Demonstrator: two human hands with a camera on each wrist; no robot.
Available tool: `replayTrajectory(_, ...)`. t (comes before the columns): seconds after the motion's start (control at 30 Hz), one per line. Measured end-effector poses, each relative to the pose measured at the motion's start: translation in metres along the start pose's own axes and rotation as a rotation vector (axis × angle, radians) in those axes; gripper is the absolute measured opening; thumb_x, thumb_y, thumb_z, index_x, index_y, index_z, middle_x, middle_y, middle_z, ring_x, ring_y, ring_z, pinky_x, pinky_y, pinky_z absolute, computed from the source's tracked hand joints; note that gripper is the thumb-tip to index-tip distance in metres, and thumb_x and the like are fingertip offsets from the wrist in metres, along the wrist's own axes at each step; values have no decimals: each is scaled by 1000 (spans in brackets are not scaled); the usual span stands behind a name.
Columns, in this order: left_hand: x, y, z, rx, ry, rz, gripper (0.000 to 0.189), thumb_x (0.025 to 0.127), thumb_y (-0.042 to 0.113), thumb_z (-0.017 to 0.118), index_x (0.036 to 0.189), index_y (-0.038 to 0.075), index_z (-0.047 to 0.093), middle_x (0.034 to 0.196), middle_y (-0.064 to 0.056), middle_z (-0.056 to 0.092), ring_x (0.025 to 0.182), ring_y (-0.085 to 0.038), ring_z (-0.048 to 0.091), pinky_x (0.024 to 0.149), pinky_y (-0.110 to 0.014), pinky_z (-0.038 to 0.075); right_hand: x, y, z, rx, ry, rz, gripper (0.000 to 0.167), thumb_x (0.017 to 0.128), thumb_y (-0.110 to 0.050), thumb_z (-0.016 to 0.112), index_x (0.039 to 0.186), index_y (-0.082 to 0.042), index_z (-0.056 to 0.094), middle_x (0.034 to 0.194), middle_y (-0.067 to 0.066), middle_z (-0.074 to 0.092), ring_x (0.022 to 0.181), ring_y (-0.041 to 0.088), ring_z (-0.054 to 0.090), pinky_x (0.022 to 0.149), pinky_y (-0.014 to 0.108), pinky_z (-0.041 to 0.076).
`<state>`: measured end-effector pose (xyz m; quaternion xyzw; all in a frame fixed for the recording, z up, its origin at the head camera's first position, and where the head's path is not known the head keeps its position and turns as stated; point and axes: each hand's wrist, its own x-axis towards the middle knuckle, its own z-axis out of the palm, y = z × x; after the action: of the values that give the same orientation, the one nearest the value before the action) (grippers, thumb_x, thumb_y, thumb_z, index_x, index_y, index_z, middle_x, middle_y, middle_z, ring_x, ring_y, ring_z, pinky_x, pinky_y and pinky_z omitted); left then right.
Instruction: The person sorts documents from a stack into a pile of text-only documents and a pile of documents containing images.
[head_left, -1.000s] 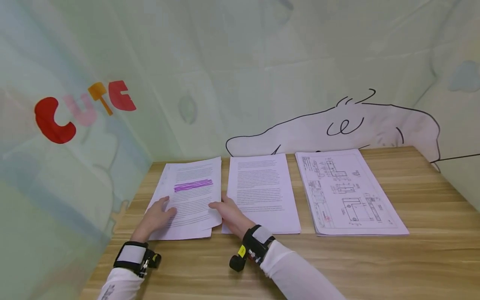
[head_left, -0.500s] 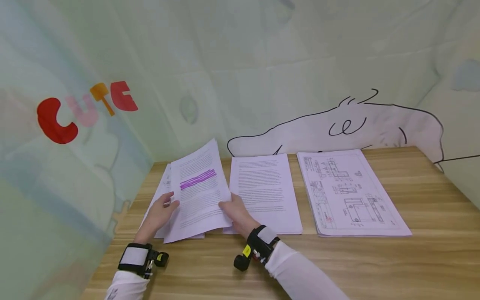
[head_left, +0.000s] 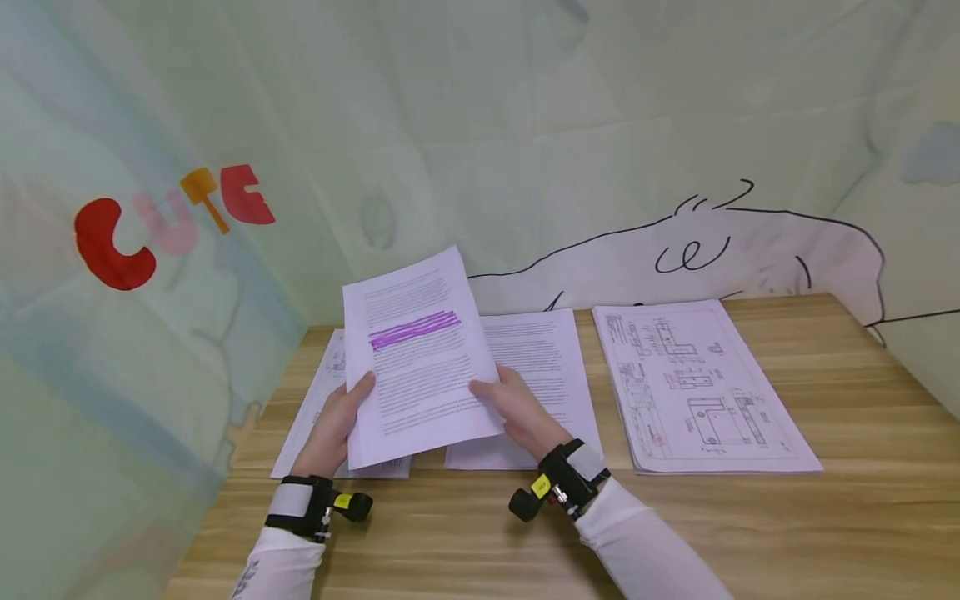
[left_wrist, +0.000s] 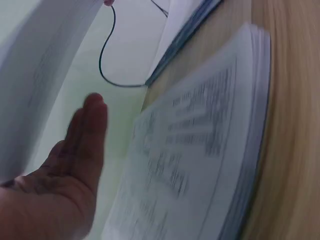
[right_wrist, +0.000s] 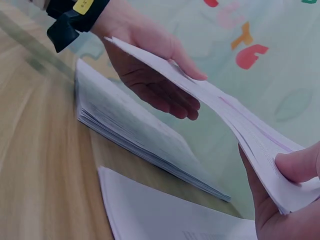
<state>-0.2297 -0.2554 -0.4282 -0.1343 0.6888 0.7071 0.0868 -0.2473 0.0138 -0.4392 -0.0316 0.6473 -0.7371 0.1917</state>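
Observation:
Several printed sheets of paper [head_left: 420, 375], the top one crossed by a purple highlighter band, are held up and tilted above the table. My left hand [head_left: 335, 425] holds their left edge, thumb on top; in the right wrist view the left hand's fingers [right_wrist: 167, 97] extend underneath. On the right edge, my right hand [head_left: 525, 408] pinches the sheets with its thumb over the print, also visible in the right wrist view. Beneath the raised sheets lies a stack of printed drawings [head_left: 309, 417], its layered edge plain in the left wrist view [left_wrist: 250, 125].
A middle stack of text pages [head_left: 551, 375], partly covered by the raised sheets, lies on the wooden table [head_left: 862, 400]. Farther right is a stack of technical drawings [head_left: 697, 392]. Behind the table hangs a patterned cloth backdrop [head_left: 480, 150].
The highlighted sheets have risen off the left stack and shifted right, uncovering the drawings below. Both hands moved up and right with them; my left thumb has come onto the left edge.

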Motion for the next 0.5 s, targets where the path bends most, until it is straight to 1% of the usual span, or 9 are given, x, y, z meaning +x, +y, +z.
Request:
replayTrajectory(0.1, 2, -1, 13, -101, -51, 13, 49, 102, 39, 52, 146, 20, 41, 105, 11, 71, 98, -6, 70, 82, -25, 56, -3, -4, -10, -25, 14, -14, 43, 99, -15, 52, 141, -10, 50, 125, 12, 66, 108, 20, 64, 85, 30, 50)
replayTrajectory(0.2, 6, -2, 27, -142, -73, 52, 45, 103, 27, 52, 146, 17, 41, 105, 10, 72, 99, -7, 70, 84, -26, 57, -7, -6, -21, -64, 26, -27, 43, 99, -15, 52, 142, -11, 49, 126, 12, 65, 109, 20, 62, 86, 29, 48)
replayTrajectory(0.3, 8, -2, 41, -114, -78, 90, 43, 104, 21, 50, 146, 16, 42, 108, 9, 71, 100, -8, 70, 84, -27, 57, -12, -11, -35, -96, 27, -26, 44, 99, -16, 53, 142, -11, 49, 125, 12, 66, 104, 18, 63, 83, 28, 49)
replayTrajectory(0.37, 8, -3, 51, -88, -76, 110, 42, 104, 20, 50, 145, 16, 44, 111, 7, 70, 100, -9, 69, 84, -27, 56, -14, -16, -47, -100, 14, -18, 45, 99, -18, 54, 143, -12, 47, 125, 14, 66, 102, 20, 66, 81, 30, 52)
replayTrajectory(0.4, 7, -3, 55, -73, -76, 118, 41, 104, 20, 50, 144, 17, 45, 112, 5, 70, 101, -9, 69, 84, -28, 56, -15, -18, -52, -97, 6, -12, 48, 99, -20, 55, 145, -12, 45, 128, 15, 65, 104, 22, 66, 82, 31, 52)
replayTrajectory(0.43, 7, -4, 60, -52, -83, 126, 40, 104, 20, 49, 144, 18, 45, 114, 4, 70, 101, -9, 69, 84, -28, 56, -17, -21, -58, -86, 5, 2, 51, 99, -23, 56, 147, -13, 43, 131, 15, 63, 108, 23, 64, 86, 33, 52)
replayTrajectory(0.47, 6, -4, 65, -40, -87, 132, 40, 104, 20, 49, 143, 18, 46, 115, 2, 70, 101, -10, 69, 84, -29, 55, -17, -24, -64, -76, 4, 10, 56, 99, -27, 56, 150, -14, 39, 136, 15, 60, 115, 23, 61, 93, 35, 50)
replayTrajectory(0.5, 5, -5, 70, -30, -97, 140, 39, 104, 19, 49, 143, 18, 47, 115, 1, 70, 101, -10, 69, 84, -29, 55, -18, -27, -70, -70, 11, 24, 62, 99, -32, 56, 154, -15, 32, 145, 14, 53, 126, 25, 55, 102, 39, 46)
